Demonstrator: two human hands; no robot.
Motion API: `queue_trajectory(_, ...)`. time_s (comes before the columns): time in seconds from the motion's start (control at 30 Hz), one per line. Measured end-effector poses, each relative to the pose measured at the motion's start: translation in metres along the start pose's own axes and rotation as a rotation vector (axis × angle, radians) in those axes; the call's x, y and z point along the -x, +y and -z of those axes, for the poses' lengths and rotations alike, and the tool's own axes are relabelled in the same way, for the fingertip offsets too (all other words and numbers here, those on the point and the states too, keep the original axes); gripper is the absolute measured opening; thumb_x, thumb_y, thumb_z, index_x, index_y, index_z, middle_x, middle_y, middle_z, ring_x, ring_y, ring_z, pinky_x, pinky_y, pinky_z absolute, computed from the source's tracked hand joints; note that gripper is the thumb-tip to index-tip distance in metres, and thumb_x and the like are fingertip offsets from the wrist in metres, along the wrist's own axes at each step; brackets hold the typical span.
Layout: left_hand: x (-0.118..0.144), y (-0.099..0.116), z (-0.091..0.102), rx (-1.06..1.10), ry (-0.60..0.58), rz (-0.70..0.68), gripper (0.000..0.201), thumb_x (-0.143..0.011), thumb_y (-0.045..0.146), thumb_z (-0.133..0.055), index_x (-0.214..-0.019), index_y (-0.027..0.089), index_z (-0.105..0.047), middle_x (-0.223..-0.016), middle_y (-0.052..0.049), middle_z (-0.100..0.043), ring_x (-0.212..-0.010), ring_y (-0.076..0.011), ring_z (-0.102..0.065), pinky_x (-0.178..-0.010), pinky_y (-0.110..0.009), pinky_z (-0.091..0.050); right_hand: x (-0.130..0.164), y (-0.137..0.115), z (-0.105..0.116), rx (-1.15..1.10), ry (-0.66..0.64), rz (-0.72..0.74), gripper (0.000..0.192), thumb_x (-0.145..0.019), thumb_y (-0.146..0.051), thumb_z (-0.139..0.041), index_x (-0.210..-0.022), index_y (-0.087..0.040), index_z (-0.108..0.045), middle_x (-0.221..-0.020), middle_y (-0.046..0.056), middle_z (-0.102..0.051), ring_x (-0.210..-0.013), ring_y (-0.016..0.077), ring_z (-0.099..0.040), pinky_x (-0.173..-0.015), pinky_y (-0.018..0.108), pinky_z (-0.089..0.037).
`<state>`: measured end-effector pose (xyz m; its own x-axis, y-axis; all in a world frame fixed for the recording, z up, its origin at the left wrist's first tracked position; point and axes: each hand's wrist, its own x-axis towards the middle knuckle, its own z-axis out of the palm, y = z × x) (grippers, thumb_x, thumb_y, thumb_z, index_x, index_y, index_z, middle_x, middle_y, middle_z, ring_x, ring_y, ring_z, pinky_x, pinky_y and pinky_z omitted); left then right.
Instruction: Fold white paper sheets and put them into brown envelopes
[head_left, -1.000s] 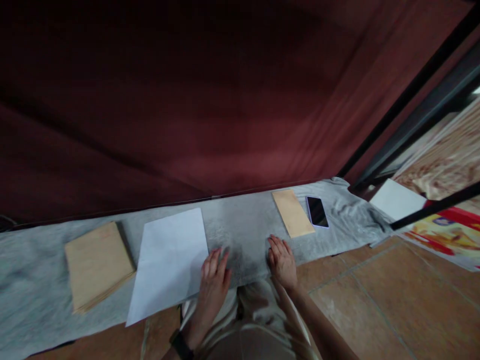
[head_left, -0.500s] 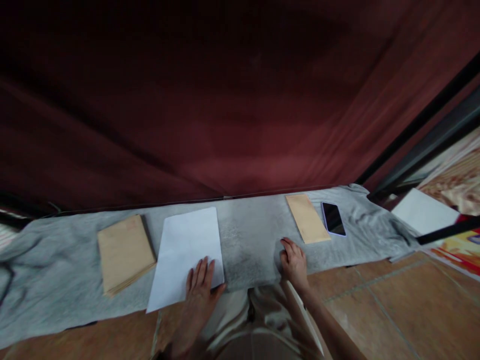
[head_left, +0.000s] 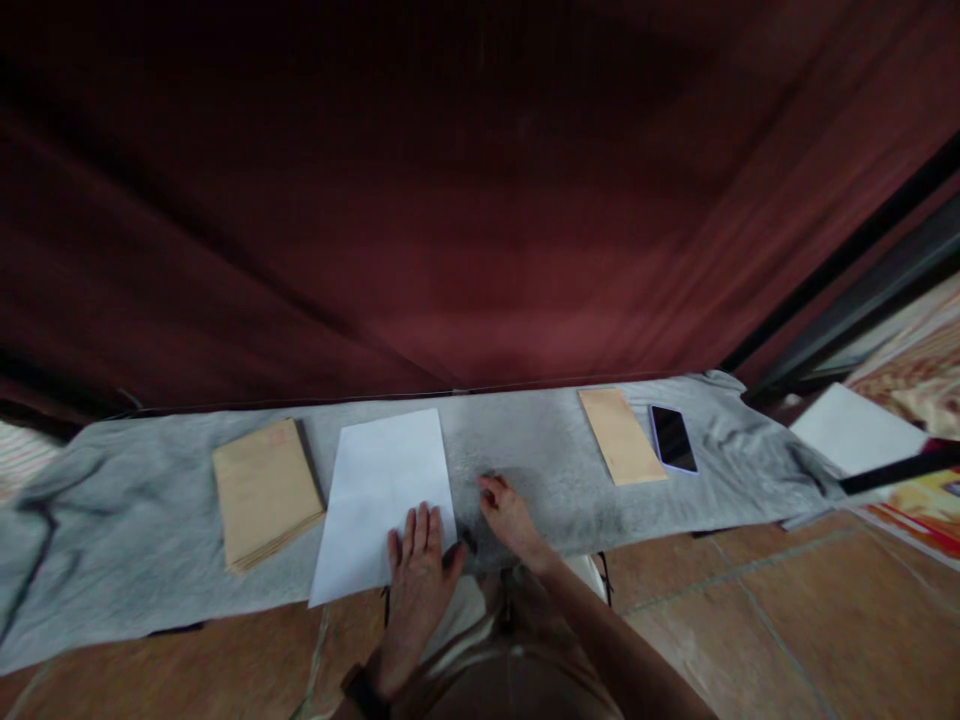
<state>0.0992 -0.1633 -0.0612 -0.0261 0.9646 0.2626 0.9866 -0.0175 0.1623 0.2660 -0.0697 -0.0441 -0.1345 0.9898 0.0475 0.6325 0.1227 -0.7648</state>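
White paper [head_left: 382, 470] lies on a grey cloth-covered bench, its near left corner reaching past the cloth edge. My left hand [head_left: 420, 570] rests flat on the paper's near right part, fingers stretched out. Just right of the paper, above the grey cloth, my right hand [head_left: 508, 515] has its fingers curled in, and nothing shows between them. A stack of brown envelopes [head_left: 266, 490] sits to the left of the paper. Farther right, a single tan envelope [head_left: 619, 435] lies apart from both hands.
A phone [head_left: 673, 438] with a dark screen lies beside the tan envelope. The grey cloth [head_left: 105, 540] runs along the bench, with a dark red curtain [head_left: 480, 250] behind. At far right are a white sheet-like object [head_left: 859, 430] and a dark metal frame [head_left: 855, 290].
My right hand has moved left, from near the tan envelope to near the paper's right edge. My left hand stays flat on the paper. The whole view has shifted slightly.
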Motion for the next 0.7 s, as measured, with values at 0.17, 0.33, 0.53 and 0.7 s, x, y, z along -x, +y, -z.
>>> queue_trajectory(0.17, 0.001, 0.004, 0.003, -0.035, -0.028, -0.004, 0.062, -0.096, 0.041, -0.043, -0.146, 0.006, -0.053, -0.154, -0.023, -0.049, -0.148, -0.0356, -0.041, -0.123, -0.061, -0.021, -0.017, -0.040, -0.018, 0.093, -0.104, -0.097, 0.033, -0.093, -0.012, -0.050, -0.115, -0.022, -0.073, -0.116, 0.007, -0.072, -0.099, 0.0172, -0.069, -0.088, 0.024, -0.050)
queue_trajectory(0.33, 0.002, 0.005, 0.002, -0.056, -0.045, -0.007, 0.068, -0.097, 0.046, -0.040, -0.148, 0.003, -0.050, -0.157, -0.025, -0.045, -0.150, -0.0383, -0.037, -0.122, -0.064, -0.019, -0.024, -0.057, -0.028, 0.091, -0.144, -0.122, 0.031, -0.092, -0.013, -0.051, -0.113, -0.019, -0.073, -0.117, 0.009, -0.071, -0.100, 0.0181, -0.068, -0.087, 0.025, -0.049)
queue_trajectory(0.53, 0.005, 0.005, -0.002, -0.042, -0.015, -0.025, 0.068, -0.098, 0.048, -0.039, -0.149, 0.004, -0.048, -0.157, -0.026, -0.044, -0.151, -0.0374, -0.035, -0.123, -0.065, -0.015, -0.022, -0.061, -0.037, 0.052, -0.111, -0.126, 0.035, -0.089, -0.010, -0.050, -0.115, -0.018, -0.072, -0.116, 0.010, -0.070, -0.095, 0.0187, -0.069, -0.085, 0.026, -0.052)
queue_trajectory(0.7, 0.006, 0.004, -0.007, -0.031, 0.000, -0.033, 0.067, -0.098, 0.045, -0.039, -0.150, 0.004, -0.046, -0.158, -0.027, -0.043, -0.152, -0.0371, -0.034, -0.122, -0.066, -0.014, -0.019, -0.057, -0.044, -0.107, -0.008, -0.095, 0.039, -0.085, -0.008, -0.050, -0.117, -0.019, -0.069, -0.115, 0.009, -0.068, -0.096, 0.0175, -0.068, -0.091, 0.029, -0.054)
